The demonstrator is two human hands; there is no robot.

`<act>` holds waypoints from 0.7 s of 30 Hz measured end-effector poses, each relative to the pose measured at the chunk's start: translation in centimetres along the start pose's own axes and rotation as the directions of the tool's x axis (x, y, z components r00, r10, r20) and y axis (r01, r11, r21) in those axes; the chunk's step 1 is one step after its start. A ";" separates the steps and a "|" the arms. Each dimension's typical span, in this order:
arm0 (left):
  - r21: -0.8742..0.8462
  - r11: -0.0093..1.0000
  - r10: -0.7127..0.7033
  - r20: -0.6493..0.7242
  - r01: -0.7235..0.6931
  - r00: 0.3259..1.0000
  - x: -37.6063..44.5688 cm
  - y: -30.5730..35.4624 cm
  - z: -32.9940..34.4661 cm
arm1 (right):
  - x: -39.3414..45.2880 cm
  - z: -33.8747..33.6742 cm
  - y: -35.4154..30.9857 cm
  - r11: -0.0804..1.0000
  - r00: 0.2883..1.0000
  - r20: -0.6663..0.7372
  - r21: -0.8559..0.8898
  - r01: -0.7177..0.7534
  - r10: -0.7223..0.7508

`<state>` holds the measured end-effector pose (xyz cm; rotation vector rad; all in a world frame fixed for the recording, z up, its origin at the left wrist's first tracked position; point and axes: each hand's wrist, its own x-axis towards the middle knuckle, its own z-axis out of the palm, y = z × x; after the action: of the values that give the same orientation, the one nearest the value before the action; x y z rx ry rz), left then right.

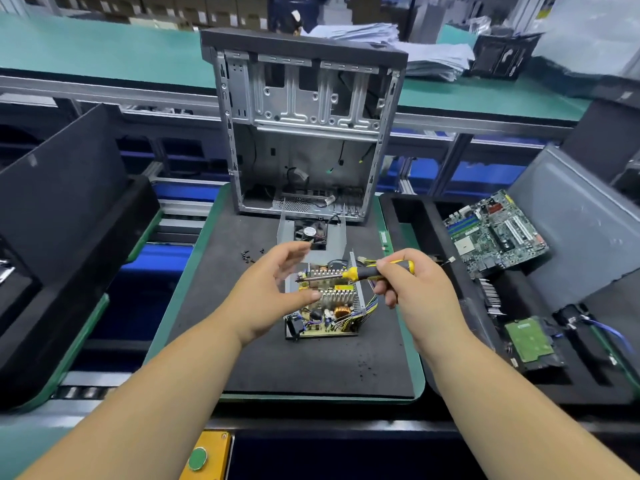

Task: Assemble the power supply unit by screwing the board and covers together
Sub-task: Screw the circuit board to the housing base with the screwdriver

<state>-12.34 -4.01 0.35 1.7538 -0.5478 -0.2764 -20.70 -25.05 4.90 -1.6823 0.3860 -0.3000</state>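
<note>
Our right hand (pixel 398 282) pinches the light screwdriver (pixel 349 273) above the fragile board (pixel 325 317); left hand (pixel 277 289) loosely open; we'd hold its metal edges.

Yellow-black screwdriver (pixel 367 271), black mat (pixel 311 368), seemingly green-edged.

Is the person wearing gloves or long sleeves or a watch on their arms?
No. The left hand and the right hand are both bare, with no gloves. Both forearms are uncovered right down to the bottom edge of the picture, so no sleeves show. No watch, bracelet or ring is visible, and the fingers carry nothing like tape or markings.
</note>
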 end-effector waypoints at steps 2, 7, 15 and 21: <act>0.132 0.990 -0.040 -0.041 0.045 0.998 -0.3 -1.3 -0.3 | 0.2 -0.2 0.8 1.000 1.000 -0.009 -0.010 -0.005 0.005; 0.508 0.843 -0.194 -0.022 0.177 0.981 -1.8 -6.1 -0.2 | 0.5 -0.7 2.6 0.996 0.999 -0.018 -0.080 -0.035 0.034; 0.452 0.858 -0.225 -0.098 0.245 0.969 -2.1 -9.1 2.4 | 0.6 -0.8 4.5 0.976 0.998 -0.013 -0.211 -0.062 0.060; 0.445 0.874 -0.120 -0.195 0.197 0.973 -1.8 -9.6 3.0 | 0.5 -0.9 5.3 0.956 0.999 0.017 -0.290 -0.041 0.048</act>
<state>-13.20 -4.00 -9.78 2.2709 -0.3670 -0.1176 -21.09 -26.74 -0.24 -1.9599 0.4669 -0.1963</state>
